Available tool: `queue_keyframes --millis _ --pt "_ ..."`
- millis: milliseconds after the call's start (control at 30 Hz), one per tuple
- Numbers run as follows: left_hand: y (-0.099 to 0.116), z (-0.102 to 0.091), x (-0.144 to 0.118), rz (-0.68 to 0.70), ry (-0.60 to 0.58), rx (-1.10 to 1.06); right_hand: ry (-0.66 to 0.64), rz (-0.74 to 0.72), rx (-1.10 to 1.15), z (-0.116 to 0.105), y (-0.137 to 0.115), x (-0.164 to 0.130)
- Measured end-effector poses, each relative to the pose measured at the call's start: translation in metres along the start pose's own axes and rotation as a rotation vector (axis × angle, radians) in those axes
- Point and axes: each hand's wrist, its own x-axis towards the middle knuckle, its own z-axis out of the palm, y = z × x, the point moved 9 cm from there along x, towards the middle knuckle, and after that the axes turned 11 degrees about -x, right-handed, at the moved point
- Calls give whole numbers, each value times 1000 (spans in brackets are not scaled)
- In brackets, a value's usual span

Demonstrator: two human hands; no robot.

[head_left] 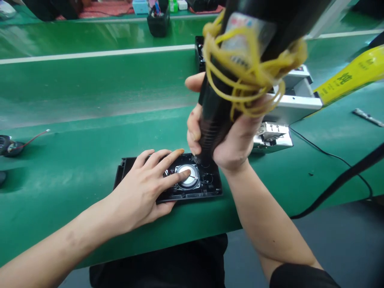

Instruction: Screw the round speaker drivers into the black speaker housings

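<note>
On the bench lies a black speaker housing [192, 196], its inner side up, with a round silver speaker driver [193, 182] set in it. My left hand [150, 180] rests across the housing with fingers spread. Its index fingertip touches the driver and the thumb is at the near edge. A black electric screwdriver [211, 120], wrapped with yellow rubber bands [228, 96], is gripped in my right hand [237, 136]. The tool points down at the far right part of the housing. Whether its tip touches a screw is hidden.
Right of my right hand stands a metal device [273, 138] with a cable, below a white and yellow piece [351, 76]. A pen-like item [367, 117] lies far right. At left is a small speaker part [13, 146] with a red wire. A black bin [158, 22] stands behind.
</note>
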Motion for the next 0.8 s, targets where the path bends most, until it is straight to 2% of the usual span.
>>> queue_keyframes --millis 100,200,400,633,800 --pt "1 -1 0 17 13 1 11 78 -6 6 -2 -7" --pt "1 0 2 10 -3 -13 31 80 -4 7 -2 -10" --pt "2 -1 5 -20 -22 -40 -93 45 83 14 19 -12" --pt "2 -2 5 -38 -24 -33 -65 210 33 9 30 -20" --pt "2 -2 3 -27 11 -49 0 172 36 4 29 -22"
